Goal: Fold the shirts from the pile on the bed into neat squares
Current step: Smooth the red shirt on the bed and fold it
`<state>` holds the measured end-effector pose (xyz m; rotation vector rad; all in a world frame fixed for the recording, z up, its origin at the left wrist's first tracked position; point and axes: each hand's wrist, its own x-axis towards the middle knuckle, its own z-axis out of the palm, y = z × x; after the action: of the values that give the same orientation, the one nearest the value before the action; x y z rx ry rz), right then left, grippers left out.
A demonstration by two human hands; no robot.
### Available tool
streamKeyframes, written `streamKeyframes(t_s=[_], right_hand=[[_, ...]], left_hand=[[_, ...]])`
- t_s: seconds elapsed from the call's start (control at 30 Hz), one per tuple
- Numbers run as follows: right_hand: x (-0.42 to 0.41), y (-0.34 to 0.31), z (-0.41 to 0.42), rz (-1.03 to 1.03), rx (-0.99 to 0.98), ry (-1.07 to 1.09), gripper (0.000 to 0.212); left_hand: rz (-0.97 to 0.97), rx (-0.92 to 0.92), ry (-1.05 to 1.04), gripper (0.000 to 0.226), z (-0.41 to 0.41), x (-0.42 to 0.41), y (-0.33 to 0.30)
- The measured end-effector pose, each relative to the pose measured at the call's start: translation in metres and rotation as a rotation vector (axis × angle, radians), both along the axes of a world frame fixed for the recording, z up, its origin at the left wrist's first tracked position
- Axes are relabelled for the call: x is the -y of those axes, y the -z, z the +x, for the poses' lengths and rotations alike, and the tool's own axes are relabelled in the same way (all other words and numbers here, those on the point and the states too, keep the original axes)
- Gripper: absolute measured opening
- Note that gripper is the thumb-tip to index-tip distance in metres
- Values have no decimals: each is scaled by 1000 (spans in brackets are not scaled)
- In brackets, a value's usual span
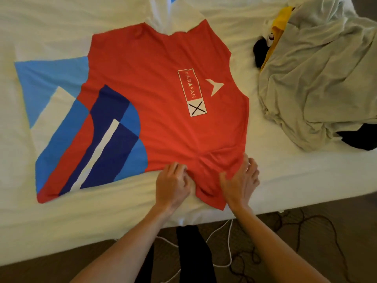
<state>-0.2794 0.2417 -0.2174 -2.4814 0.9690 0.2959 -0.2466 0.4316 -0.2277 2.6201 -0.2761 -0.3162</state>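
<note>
Bed (pixel 285 176): red shirt (pixel 155 82) spread flat. Left hand (pixel 173 185), right hand (pixel 240 180) pinching bunched near sleeve. Pile (pixel 318 74) at right. Cables (pixel 228 242) on floor.

A white-sheeted bed (pixel 61 27) carries a red shirt (pixel 153 78) spread flat beyond the fingers (pixel 179 168), its near sleeve under them, and a rumpled clothes pile (pixel 318 78) to their far right.

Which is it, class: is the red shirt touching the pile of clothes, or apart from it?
Apart. The head view shows a strip of bare white sheet between the red shirt and the pile along the shirt's whole side.
</note>
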Motion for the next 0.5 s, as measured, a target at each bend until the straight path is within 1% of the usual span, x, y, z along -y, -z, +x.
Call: streamKeyframes(t_s=[0.03, 0.07, 0.13, 0.17, 0.2, 0.27, 0.33, 0.43, 0.5], right_hand=[[-15, 0, 1, -76, 78, -139, 76], [-32, 1, 3, -85, 158, -286, 70], [-65, 8, 10, -28, 256, -577, 46], [-81, 11, 16, 13, 263, -683, 38], [-96, 14, 22, 51, 257, -770, 34], [-124, 22, 36, 64, 223, -933, 32], [-153, 28, 50, 29, 178, -1049, 35], [-192, 40, 68, 1, 188, -1103, 43], [-205, 49, 73, -34, 209, -1124, 37]], left_hand=[[41, 33, -11, 25, 3, -14, 2], [80, 62, -32, 30, 4, -29, 4], [165, 82, -61, 37, 7, -61, 8], [218, 81, -67, 41, 9, -78, 9], [275, 79, -71, 44, 10, -96, 11], [369, 51, -86, 48, 11, -133, 14], [422, -6, -115, 50, 13, -166, 15], [496, -55, -140, 49, 14, -199, 14], [514, -47, -182, 46, 18, -219, 14]])
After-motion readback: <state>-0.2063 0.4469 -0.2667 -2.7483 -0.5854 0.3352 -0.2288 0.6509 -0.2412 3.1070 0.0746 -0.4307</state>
